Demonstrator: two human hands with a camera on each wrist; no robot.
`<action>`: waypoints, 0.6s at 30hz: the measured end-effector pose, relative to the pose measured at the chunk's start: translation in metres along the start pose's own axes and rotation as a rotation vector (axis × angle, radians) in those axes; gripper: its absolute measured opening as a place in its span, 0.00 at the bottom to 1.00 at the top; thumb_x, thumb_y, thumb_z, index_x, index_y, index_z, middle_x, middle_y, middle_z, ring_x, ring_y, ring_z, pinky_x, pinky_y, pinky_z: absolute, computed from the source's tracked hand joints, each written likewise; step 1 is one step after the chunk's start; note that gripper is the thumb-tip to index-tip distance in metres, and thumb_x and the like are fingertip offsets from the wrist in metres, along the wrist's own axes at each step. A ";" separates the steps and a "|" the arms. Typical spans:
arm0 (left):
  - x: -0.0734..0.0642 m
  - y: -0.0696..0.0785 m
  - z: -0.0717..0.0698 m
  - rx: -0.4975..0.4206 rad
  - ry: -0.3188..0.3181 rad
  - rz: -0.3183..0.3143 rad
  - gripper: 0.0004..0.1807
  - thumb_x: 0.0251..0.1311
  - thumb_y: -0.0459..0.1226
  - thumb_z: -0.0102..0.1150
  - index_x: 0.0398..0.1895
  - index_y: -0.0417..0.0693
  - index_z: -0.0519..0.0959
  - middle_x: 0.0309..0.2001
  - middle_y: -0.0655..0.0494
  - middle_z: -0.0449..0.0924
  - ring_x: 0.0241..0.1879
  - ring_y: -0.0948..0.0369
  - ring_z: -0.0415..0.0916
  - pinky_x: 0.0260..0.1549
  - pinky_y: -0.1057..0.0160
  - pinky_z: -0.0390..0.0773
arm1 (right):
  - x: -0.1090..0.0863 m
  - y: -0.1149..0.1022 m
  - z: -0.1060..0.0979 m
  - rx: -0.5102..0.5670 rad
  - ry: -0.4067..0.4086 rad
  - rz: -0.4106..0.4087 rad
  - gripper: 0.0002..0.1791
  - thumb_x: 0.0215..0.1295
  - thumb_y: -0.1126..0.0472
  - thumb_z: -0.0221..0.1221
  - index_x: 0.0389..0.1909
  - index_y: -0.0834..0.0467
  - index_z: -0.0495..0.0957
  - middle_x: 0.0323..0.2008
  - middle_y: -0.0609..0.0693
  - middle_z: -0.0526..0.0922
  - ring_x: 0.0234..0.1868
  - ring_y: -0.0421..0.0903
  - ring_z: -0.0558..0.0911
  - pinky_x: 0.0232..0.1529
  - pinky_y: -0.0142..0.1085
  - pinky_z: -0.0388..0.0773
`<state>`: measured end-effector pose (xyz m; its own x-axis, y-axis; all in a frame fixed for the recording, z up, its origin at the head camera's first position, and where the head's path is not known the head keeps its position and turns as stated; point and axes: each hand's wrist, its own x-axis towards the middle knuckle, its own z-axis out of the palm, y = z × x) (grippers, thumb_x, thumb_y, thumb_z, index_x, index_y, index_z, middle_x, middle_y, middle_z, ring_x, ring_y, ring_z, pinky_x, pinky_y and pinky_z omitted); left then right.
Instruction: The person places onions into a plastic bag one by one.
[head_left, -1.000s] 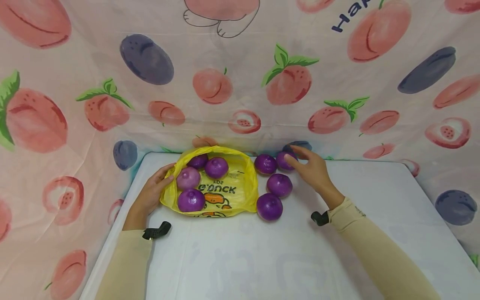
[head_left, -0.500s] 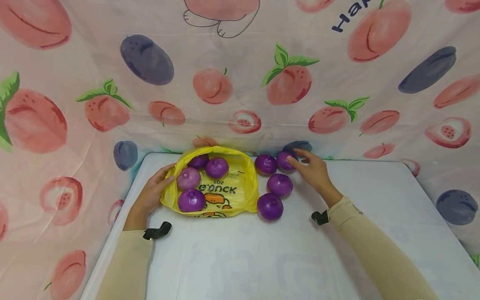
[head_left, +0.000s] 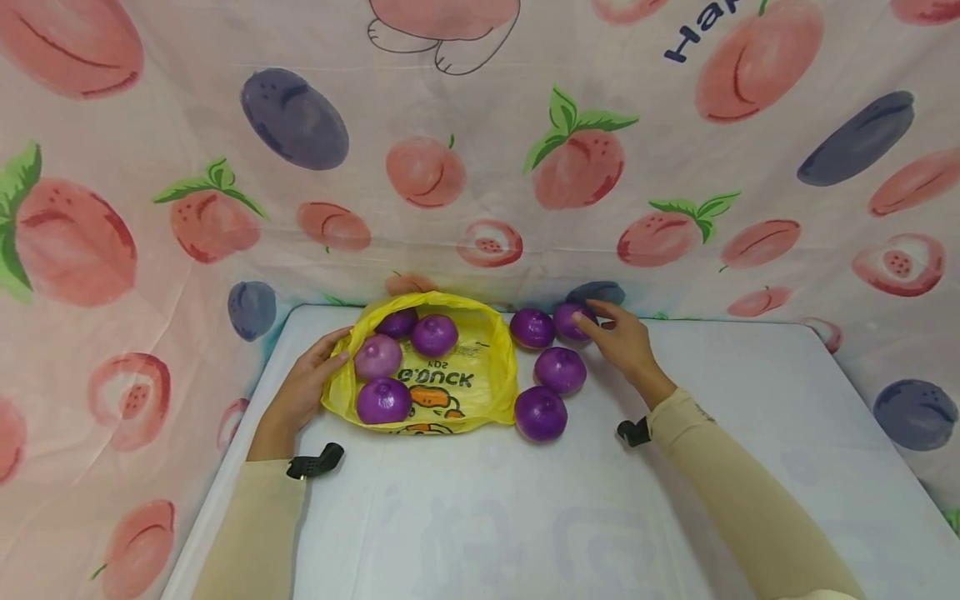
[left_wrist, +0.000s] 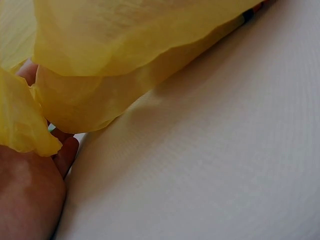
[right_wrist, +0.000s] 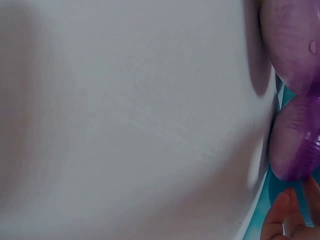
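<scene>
A yellow plastic bag (head_left: 480, 367) with a printed cartoon lies with its mouth gaping. Inside it are several purple onions, one of them a paler onion (head_left: 377, 357). My left hand (head_left: 303, 385) holds the bag's left edge, the thumb inside the rim and the other fingers outside; the left wrist view shows the film (left_wrist: 100, 95) bunched there. At the far right of the loose onions, the fingers of my right hand (head_left: 624, 340) reach around an onion (head_left: 568, 325). One finger touches that onion (right_wrist: 297, 142) in the right wrist view, while another fingertip shows a gap.
Beside the bag's right edge sit more onions: one at the back (head_left: 532, 328), one in the middle (head_left: 560, 370) and one in front (head_left: 540, 414). The white table (head_left: 480, 508) ends at a fruit-printed cloth (head_left: 495, 167) behind the onions.
My right hand and forearm have shifted very slightly, the fingertips now a little lower around the far-right onion. My left hand, the bag and the onions stay in place.
</scene>
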<state>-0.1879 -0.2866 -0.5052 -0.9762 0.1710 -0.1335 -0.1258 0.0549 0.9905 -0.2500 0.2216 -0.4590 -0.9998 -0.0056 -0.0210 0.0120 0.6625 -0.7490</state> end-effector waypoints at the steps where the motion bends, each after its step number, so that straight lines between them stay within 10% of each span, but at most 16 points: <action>1: 0.000 0.000 0.000 -0.001 0.001 -0.001 0.32 0.76 0.49 0.52 0.80 0.59 0.60 0.81 0.52 0.53 0.70 0.64 0.60 0.58 0.78 0.73 | 0.000 0.000 0.000 0.006 -0.001 0.004 0.43 0.65 0.29 0.59 0.73 0.50 0.70 0.71 0.58 0.74 0.67 0.62 0.75 0.56 0.54 0.81; 18: 0.001 0.001 0.001 -0.010 0.003 -0.008 0.32 0.76 0.50 0.53 0.79 0.59 0.61 0.80 0.52 0.54 0.70 0.63 0.61 0.58 0.78 0.73 | 0.012 0.013 0.011 -0.007 -0.001 0.022 0.44 0.66 0.31 0.60 0.74 0.55 0.69 0.70 0.61 0.74 0.65 0.62 0.77 0.54 0.52 0.83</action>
<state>-0.1885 -0.2856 -0.5040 -0.9756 0.1678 -0.1414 -0.1355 0.0464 0.9897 -0.2621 0.2218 -0.4758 -0.9992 0.0081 -0.0385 0.0340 0.6679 -0.7434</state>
